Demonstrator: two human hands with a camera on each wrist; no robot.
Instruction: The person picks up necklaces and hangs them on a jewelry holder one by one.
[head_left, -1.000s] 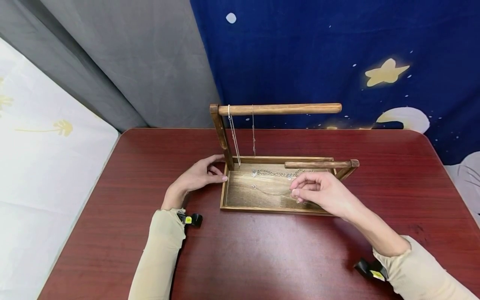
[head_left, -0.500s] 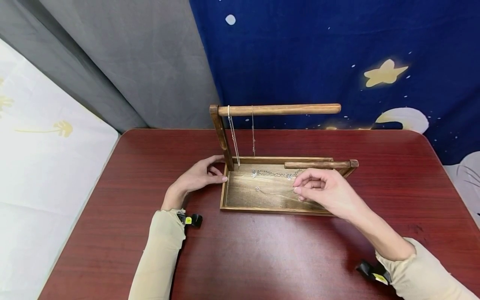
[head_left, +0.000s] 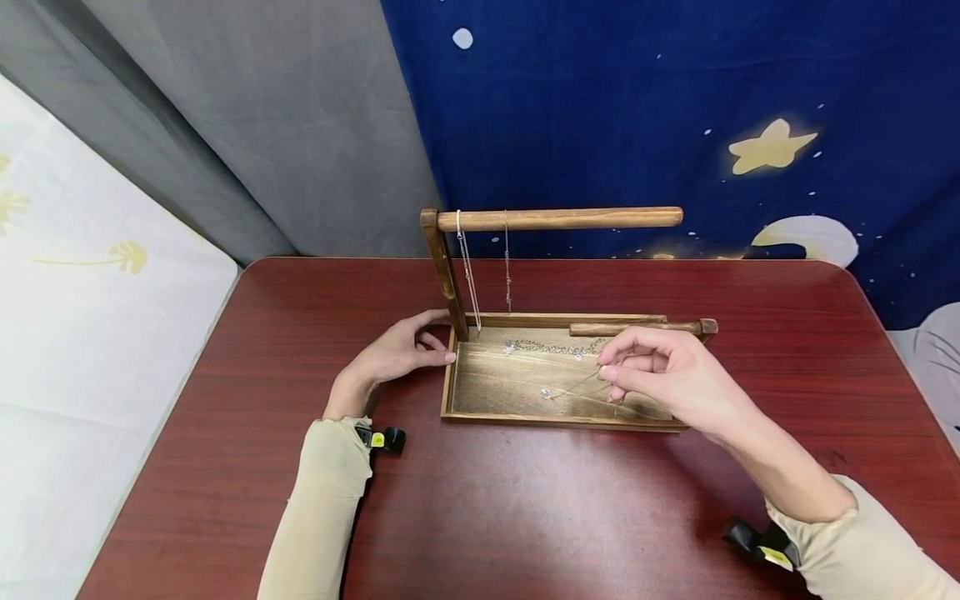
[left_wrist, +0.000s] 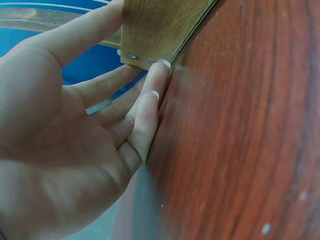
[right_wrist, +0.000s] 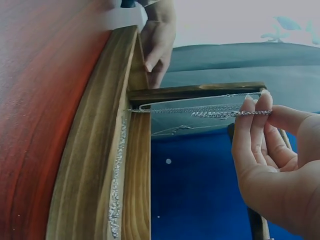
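Note:
My right hand (head_left: 663, 375) pinches a thin silver necklace (right_wrist: 217, 114) between thumb and fingertips above the wooden tray. In the head view its small pendant (head_left: 545, 393) trails to the left, low over the tray floor. My left hand (head_left: 397, 350) touches the left end of the wooden jewelry stand (head_left: 562, 422), thumb and index extended against the end near the upright; in the left wrist view the other fingers bend loosely by the end board (left_wrist: 160, 30). A chunkier silver chain (head_left: 551, 347) lies along the back of the tray, its right part hidden by my right hand.
Two necklaces, a doubled chain (head_left: 468, 271) and a thin chain (head_left: 507, 271), hang from the high bar (head_left: 585, 218). A lower bar (head_left: 622, 330) reaches in from the right upright. The stand sits on a red-brown table (head_left: 525, 508), with curtains behind.
My right hand has risen slightly and moved right, drawing the necklace along, so its pendant slides rightward and toward the front. My left hand has stayed still.

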